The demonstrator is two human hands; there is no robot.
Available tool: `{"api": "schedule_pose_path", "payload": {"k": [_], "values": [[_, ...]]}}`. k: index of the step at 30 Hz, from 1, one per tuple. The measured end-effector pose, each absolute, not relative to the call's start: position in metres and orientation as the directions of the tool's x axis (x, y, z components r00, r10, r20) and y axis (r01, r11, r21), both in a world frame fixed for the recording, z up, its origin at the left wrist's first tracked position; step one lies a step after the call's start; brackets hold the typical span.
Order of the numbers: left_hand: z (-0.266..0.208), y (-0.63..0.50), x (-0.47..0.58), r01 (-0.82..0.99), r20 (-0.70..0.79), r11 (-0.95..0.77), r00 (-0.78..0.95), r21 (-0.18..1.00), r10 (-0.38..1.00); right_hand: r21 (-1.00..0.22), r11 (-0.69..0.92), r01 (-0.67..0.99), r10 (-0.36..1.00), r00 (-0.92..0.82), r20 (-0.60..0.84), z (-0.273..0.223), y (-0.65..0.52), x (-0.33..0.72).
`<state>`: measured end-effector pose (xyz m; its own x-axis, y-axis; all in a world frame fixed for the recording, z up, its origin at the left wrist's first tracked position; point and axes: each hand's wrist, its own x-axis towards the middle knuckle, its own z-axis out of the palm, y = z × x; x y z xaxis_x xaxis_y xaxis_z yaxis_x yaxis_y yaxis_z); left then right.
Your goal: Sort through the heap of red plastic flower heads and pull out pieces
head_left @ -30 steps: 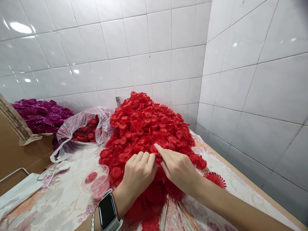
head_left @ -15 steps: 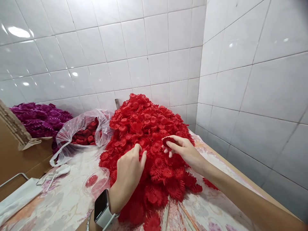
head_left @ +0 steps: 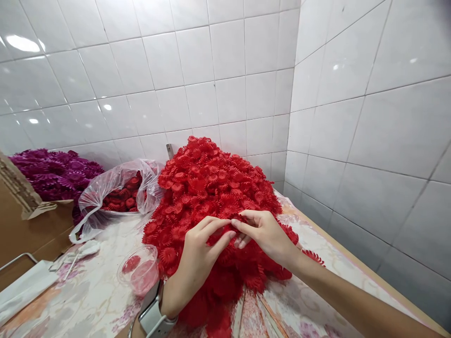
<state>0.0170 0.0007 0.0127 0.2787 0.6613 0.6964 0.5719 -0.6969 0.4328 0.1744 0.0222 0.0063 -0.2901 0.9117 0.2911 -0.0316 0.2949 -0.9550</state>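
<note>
A tall heap of red artificial flowers (head_left: 211,176) with fringed petals fills the middle of the table. Over its near slope, my left hand (head_left: 200,251) and my right hand (head_left: 268,234) meet at the fingertips. Between the thumb and fingers of my right hand is a red flower (head_left: 241,218), mostly hidden by the fingers. My left index finger and thumb are bent towards it; whatever lies in that pinch is too small or covered to make out. A watch (head_left: 155,312) sits on my left wrist.
Left of the heap stand a clear plastic tub (head_left: 139,270) with red contents and a plastic bag (head_left: 93,202) of dark red pieces. Purple flowers (head_left: 59,173) and a cardboard box (head_left: 35,234) are farther left. Tiled walls (head_left: 225,61) close off the back and right.
My left hand has moved right and my right hand slightly lower and inward, so their fingertips now meet. The flower stays in my right hand.
</note>
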Motion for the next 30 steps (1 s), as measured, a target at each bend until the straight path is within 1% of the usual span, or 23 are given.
{"api": "schedule_pose_path", "payload": {"k": [2,4,7,9,12,15,18,21,24,26,27,28,29,30], "values": [[0.015,-0.001,0.017,0.569,0.681,-0.670,0.244,0.476,0.691,-0.957,0.291,0.007,0.918,-0.285,0.277,0.006,0.021,0.174],[0.016,-0.002,0.017,0.572,0.670,-0.654,0.229,0.494,0.706,-0.949,0.308,0.067,0.915,-0.295,0.276,0.006,0.020,0.173],[0.016,0.000,0.015,0.587,0.680,-0.660,0.236,0.469,0.694,-0.927,0.355,0.120,0.887,-0.356,0.294,0.006,0.017,0.171],[0.014,0.002,0.013,0.624,0.715,-0.673,0.251,0.396,0.653,-0.912,0.383,0.150,0.867,-0.399,0.298,0.007,0.014,0.170],[0.009,0.007,0.012,0.718,0.767,-0.665,0.303,0.207,0.565,-0.853,0.422,0.307,0.874,-0.388,0.293,0.010,0.009,0.170],[0.004,0.010,0.010,0.806,0.793,-0.591,0.356,0.007,0.494,-0.728,0.510,0.459,0.854,-0.372,0.364,0.009,0.007,0.169],[0.000,0.010,0.011,0.854,0.810,-0.499,0.395,-0.149,0.434,-0.617,0.597,0.513,0.802,-0.401,0.443,0.005,0.006,0.166],[-0.002,0.007,0.015,0.879,0.820,-0.424,0.400,-0.217,0.410,-0.501,0.615,0.609,0.782,-0.390,0.485,-0.002,0.008,0.163],[-0.001,0.002,0.020,0.890,0.827,-0.395,0.392,-0.229,0.403,-0.364,0.612,0.702,0.748,-0.366,0.553,-0.004,0.015,0.167],[0.001,0.000,0.020,0.892,0.835,-0.388,0.388,-0.233,0.390,-0.317,0.561,0.764,0.741,-0.294,0.603,-0.002,0.024,0.175],[0.003,0.000,0.018,0.897,0.840,-0.377,0.380,-0.231,0.388,-0.324,0.509,0.798,0.746,-0.220,0.628,0.000,0.029,0.180],[0.006,0.002,0.015,0.905,0.844,-0.360,0.366,-0.226,0.392,-0.356,0.441,0.824,0.757,-0.129,0.641,0.003,0.035,0.186],[0.008,0.004,0.011,0.916,0.846,-0.336,0.349,-0.218,0.403,-0.418,0.370,0.830,0.776,-0.028,0.630,0.006,0.040,0.192],[0.011,0.007,0.006,0.929,0.844,-0.307,0.328,-0.207,0.425,-0.503,0.331,0.799,0.800,0.046,0.598,0.008,0.045,0.196]]}}
